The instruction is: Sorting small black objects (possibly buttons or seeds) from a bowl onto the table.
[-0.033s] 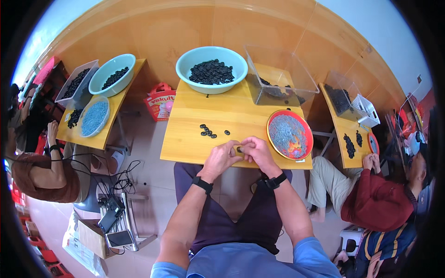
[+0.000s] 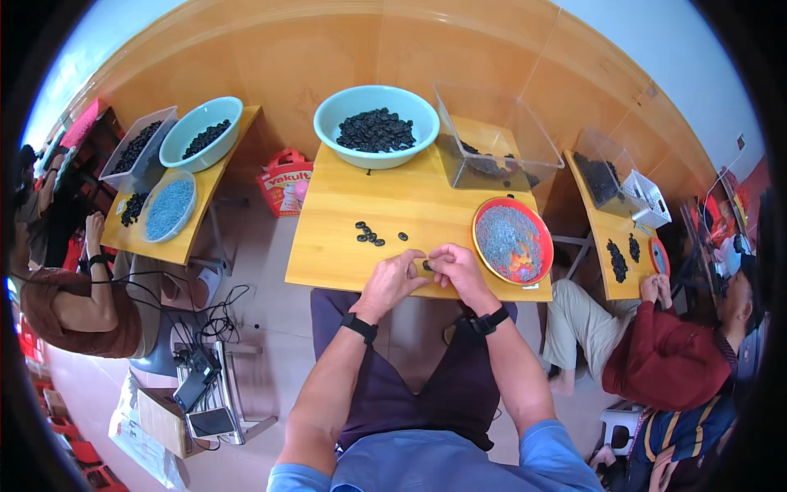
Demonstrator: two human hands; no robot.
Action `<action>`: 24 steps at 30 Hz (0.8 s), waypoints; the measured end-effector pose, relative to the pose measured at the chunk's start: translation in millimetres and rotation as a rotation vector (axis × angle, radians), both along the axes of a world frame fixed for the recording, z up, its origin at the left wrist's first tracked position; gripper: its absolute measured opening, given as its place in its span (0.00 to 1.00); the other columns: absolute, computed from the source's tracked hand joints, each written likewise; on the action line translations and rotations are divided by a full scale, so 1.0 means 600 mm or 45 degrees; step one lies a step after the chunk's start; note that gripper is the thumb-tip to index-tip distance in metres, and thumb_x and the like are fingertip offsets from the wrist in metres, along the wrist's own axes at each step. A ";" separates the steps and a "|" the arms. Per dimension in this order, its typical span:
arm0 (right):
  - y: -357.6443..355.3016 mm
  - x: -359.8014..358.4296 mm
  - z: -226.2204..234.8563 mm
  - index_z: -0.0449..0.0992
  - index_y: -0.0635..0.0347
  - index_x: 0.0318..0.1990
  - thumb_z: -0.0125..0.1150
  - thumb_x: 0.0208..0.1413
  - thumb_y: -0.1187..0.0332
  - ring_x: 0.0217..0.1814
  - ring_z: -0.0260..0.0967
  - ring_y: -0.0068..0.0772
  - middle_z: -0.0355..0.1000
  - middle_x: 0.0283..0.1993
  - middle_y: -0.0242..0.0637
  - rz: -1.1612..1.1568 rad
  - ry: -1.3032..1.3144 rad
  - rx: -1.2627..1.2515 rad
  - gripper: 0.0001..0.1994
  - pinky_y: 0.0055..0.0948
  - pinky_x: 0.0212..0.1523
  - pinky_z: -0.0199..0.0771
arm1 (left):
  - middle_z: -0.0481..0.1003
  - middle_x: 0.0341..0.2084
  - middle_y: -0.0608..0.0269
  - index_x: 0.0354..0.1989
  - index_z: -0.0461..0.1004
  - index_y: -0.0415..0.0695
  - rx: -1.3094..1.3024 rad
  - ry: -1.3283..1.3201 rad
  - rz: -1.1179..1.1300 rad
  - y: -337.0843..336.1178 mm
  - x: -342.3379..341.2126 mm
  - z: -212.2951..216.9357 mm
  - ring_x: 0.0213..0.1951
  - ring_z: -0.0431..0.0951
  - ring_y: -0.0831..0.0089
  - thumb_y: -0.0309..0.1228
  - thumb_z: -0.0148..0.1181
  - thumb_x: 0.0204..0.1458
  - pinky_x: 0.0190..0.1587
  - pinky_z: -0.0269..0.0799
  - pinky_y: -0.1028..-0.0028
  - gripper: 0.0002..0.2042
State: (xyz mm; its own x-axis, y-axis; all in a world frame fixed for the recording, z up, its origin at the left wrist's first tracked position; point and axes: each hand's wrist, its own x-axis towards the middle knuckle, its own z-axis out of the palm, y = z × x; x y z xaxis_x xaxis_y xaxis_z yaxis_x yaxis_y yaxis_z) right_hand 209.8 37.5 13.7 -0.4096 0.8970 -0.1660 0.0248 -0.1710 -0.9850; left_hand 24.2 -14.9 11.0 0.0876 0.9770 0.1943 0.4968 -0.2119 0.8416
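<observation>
Over the front edge of the yellow table (image 2: 328, 258), my left hand (image 2: 392, 284) and my right hand (image 2: 456, 271) meet, fingers closed. A small round black piece (image 2: 427, 266) shows between their fingertips; the fingers hide part of it. Just beyond my left hand lie several oval black pieces (image 2: 369, 235) in a loose cluster, with a single black piece (image 2: 402, 236) apart to the right. Close to my right hand is a red round tray (image 2: 547, 243) holding many tiny grey-blue bits (image 2: 504, 234).
Along the back stand a light-blue basin (image 2: 324, 131) of black pieces and a clear plastic bin (image 2: 537, 148) with some inside. Side tables hold similar containers; a person (image 2: 86, 307) sits left, another (image 2: 668, 353) right. A red carton (image 2: 283, 182) and tangled cables (image 2: 217, 316) are on the floor.
</observation>
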 end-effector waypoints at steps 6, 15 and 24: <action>0.000 0.041 0.053 0.75 0.67 0.39 0.60 0.56 0.76 0.30 0.77 0.27 0.76 0.30 0.36 0.159 -0.317 -0.051 0.05 0.25 0.30 0.78 | 0.78 0.24 0.54 0.39 0.79 0.38 0.055 -0.108 0.027 -0.007 -0.006 -0.005 0.27 0.79 0.66 0.28 0.69 0.47 0.34 0.75 0.69 0.11; 0.122 -0.091 0.274 0.77 0.66 0.43 0.63 0.57 0.76 0.37 0.77 0.25 0.77 0.36 0.34 -0.007 0.086 0.429 0.08 0.25 0.40 0.78 | 0.80 0.27 0.52 0.34 0.81 0.38 0.083 -0.155 0.001 -0.010 -0.010 -0.010 0.29 0.81 0.62 0.30 0.67 0.50 0.34 0.77 0.68 0.08; 0.303 0.054 0.324 0.82 0.61 0.40 0.68 0.47 0.67 0.43 0.79 0.34 0.81 0.38 0.45 -0.287 -0.942 0.910 0.13 0.31 0.46 0.76 | 0.80 0.25 0.51 0.34 0.81 0.35 0.017 -0.160 0.054 -0.003 -0.002 0.000 0.27 0.81 0.64 0.30 0.67 0.52 0.33 0.77 0.70 0.09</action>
State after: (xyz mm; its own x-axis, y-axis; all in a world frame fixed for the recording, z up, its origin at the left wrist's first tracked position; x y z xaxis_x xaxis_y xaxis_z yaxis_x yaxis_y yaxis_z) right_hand 242.2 219.2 207.8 -0.2336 0.9278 0.2910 0.7008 0.3681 -0.6110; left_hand 23.0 -16.7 11.3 0.0200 0.9765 0.2145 0.3964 -0.2047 0.8950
